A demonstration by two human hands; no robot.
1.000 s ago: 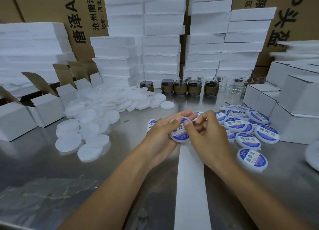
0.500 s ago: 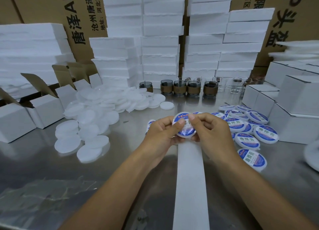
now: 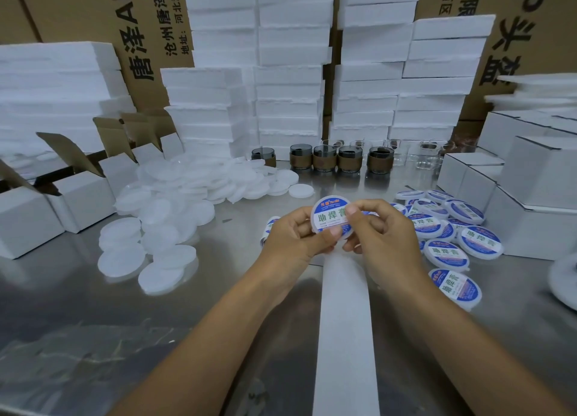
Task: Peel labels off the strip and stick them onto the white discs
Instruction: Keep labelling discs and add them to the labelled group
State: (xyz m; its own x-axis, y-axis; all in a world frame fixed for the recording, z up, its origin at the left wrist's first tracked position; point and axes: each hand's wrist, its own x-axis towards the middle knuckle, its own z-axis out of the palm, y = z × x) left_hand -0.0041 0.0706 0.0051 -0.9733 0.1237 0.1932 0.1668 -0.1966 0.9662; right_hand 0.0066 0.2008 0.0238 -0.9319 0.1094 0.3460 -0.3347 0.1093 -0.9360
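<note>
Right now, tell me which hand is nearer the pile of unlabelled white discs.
Left. The left hand is right of the disc pile; the right hand is farther right.

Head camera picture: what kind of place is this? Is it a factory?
Probably a packing workshop: stacked white foam slabs and printed cardboard cartons line the back, and piles of plain white discs and labelled discs lie on a steel table.
</note>
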